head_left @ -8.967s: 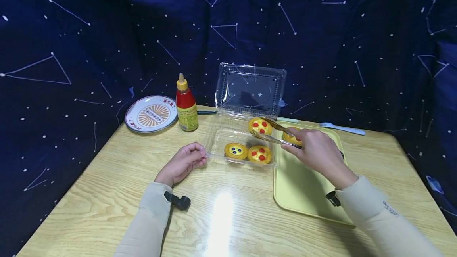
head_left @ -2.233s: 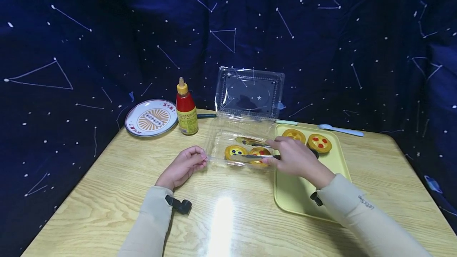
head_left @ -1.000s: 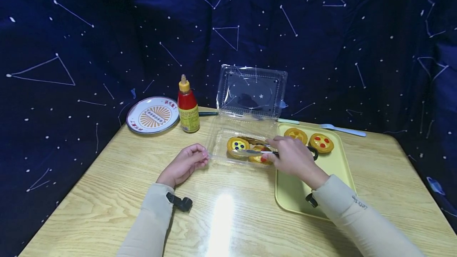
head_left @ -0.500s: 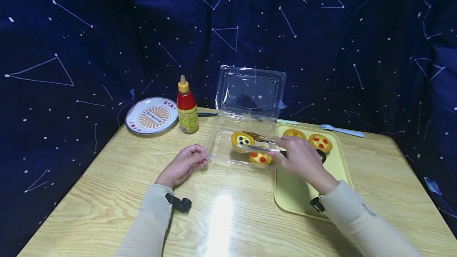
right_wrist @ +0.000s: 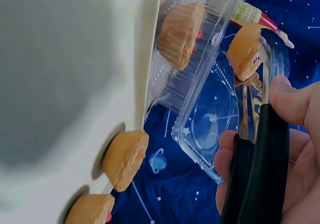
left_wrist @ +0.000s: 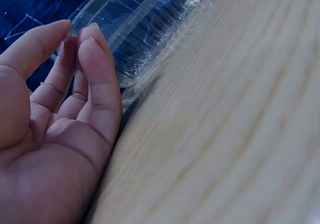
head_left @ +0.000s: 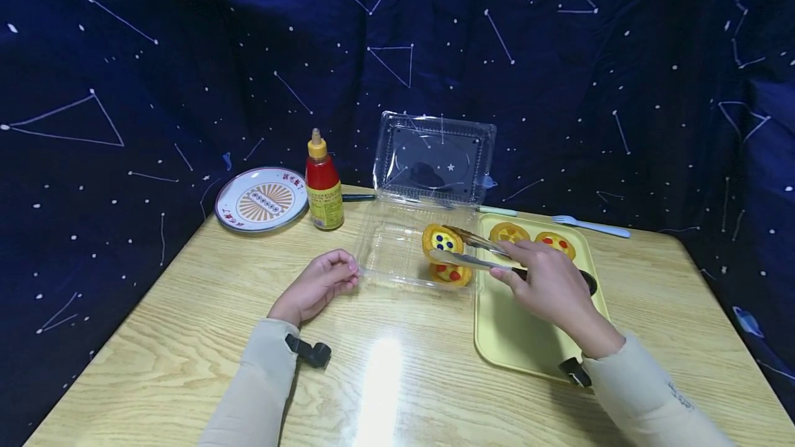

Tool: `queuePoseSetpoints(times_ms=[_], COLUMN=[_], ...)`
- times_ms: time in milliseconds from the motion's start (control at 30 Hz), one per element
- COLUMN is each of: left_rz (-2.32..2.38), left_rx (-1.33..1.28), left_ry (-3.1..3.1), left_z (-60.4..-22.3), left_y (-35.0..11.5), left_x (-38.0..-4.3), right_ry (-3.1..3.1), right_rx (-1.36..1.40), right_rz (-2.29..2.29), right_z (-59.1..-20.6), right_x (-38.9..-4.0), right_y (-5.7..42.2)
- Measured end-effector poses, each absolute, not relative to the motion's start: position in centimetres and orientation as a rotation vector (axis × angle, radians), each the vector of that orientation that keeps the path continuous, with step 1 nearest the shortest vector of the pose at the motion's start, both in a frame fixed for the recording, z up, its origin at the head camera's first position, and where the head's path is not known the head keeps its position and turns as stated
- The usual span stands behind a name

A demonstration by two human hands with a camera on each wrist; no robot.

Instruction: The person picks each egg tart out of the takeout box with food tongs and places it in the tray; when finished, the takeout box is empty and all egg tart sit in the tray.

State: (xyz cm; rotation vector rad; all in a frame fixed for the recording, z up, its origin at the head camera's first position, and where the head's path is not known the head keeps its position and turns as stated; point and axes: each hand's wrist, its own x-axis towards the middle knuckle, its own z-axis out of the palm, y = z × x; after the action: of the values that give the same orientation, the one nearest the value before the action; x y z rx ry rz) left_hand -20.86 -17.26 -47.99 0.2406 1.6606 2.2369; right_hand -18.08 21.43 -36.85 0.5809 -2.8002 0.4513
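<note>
My left hand (head_left: 317, 288) pinches the near left edge of a clear plastic clamshell box (head_left: 388, 247), its lid (head_left: 435, 157) standing up behind. Thumb and fingertips meet on the rim (left_wrist: 70, 31) in the left wrist view. My right hand (head_left: 553, 292) grips black-handled metal tongs (head_left: 472, 262). Between the tong tips is an egg tart with blue dots (head_left: 442, 234), raised above the box and tilted; the right wrist view shows this tart (right_wrist: 245, 51) apart from the box. Below it, a red-dotted egg tart (head_left: 452, 277) lies in the box, partly hidden.
A yellow tray (head_left: 515, 336) right of the box carries a plain-topped tart (head_left: 509, 233) and a red-dotted tart (head_left: 555, 243) at its far end. Behind lie a blue fork (head_left: 590, 226) and a pale green handle (head_left: 497, 211). A sauce bottle (head_left: 326, 199) and patterned plate (head_left: 261, 200) stand left.
One red-dotted tart went from the tongs onto the tray. The tongs then closed on the blue-dotted tart, lifted it and carried it rightward. My left hand has stayed at the box edge.
</note>
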Motion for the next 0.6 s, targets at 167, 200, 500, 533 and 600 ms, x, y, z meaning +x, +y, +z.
queuePoseSetpoints(times_ms=[167, 200, 500, 533, 600], left_rz=[2.242, 2.242, 2.239, 2.24, 2.24], left_rx=[0.239, 0.237, 0.243, 0.243, 0.245], left_ry=[1.655, 1.654, 1.667, 1.666, 1.666], left_z=[-48.1, -48.2, -48.3, -48.3, -48.2], left_y=[-17.2, -17.2, -17.3, -17.3, -17.2], left_x=[-21.0, -21.0, -21.0, -21.0, -21.0], right_ry=[-2.773, -2.772, -2.793, -2.795, -2.798], right_rx=[0.56, 0.552, 0.506, 0.502, 0.493], right_rz=[0.466, 0.465, 0.45, 0.444, 0.435], right_z=[-36.8, -36.8, -36.6, -36.6, -36.7], right_x=[-17.4, -17.3, -16.1, -16.0, -15.8], right_y=[22.6, 22.9, 25.3, 25.6, 26.2])
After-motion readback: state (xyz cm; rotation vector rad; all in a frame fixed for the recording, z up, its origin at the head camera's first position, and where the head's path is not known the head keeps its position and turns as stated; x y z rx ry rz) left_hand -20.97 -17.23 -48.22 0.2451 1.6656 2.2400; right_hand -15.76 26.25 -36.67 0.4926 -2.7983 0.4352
